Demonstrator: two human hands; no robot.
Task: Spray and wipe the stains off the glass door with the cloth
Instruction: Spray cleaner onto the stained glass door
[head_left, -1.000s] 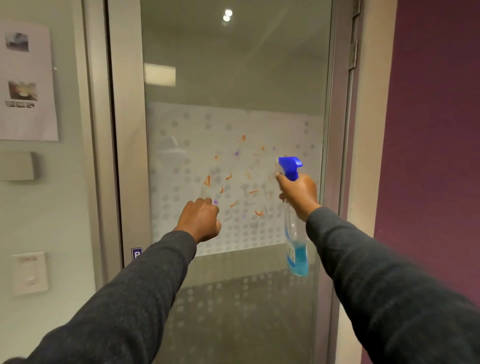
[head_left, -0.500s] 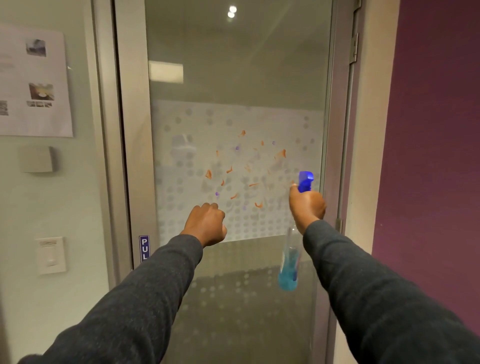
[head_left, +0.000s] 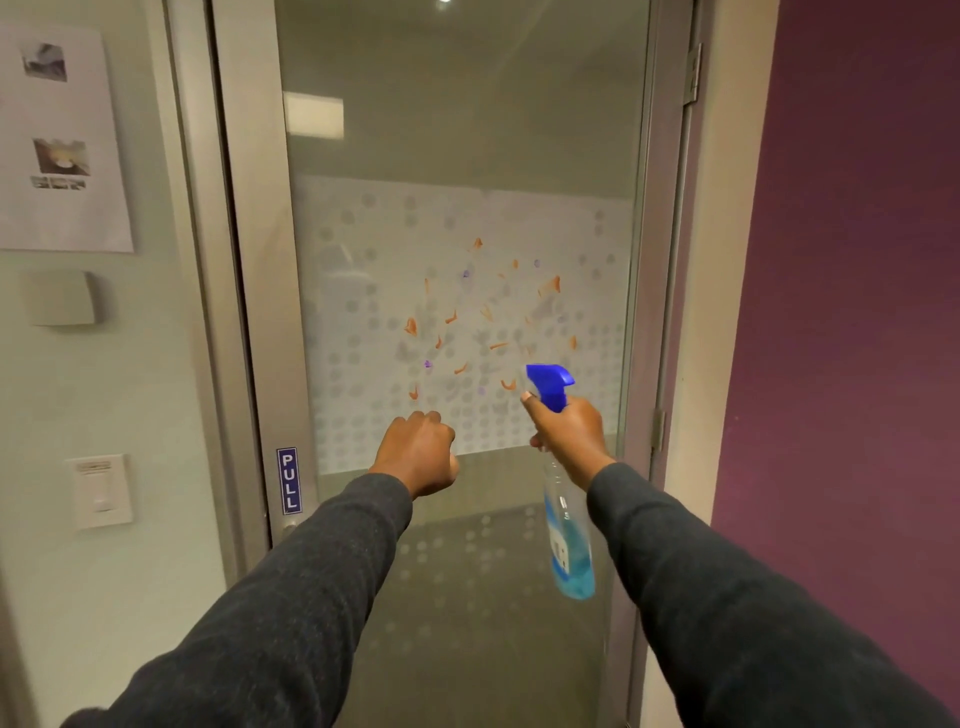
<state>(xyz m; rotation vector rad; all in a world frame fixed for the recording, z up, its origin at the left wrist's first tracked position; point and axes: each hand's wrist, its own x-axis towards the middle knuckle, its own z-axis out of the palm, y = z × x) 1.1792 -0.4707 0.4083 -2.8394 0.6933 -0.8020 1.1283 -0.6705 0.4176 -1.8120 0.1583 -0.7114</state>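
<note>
frosted glass door (head_left: 467, 156), brushed metal frame (head_left: 249, 260)

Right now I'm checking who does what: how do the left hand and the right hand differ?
The right hand grips a spray bottle by its neck; the left hand is a closed fist with nothing visible in it. The right hand sits nearer the door's hinge side, the left hand nearer the PULL sign. Both are raised below the stains.

Orange stains (head_left: 549, 286) on dot-frosted glass door (head_left: 467, 156); blue-topped spray bottle (head_left: 566, 540).
</note>
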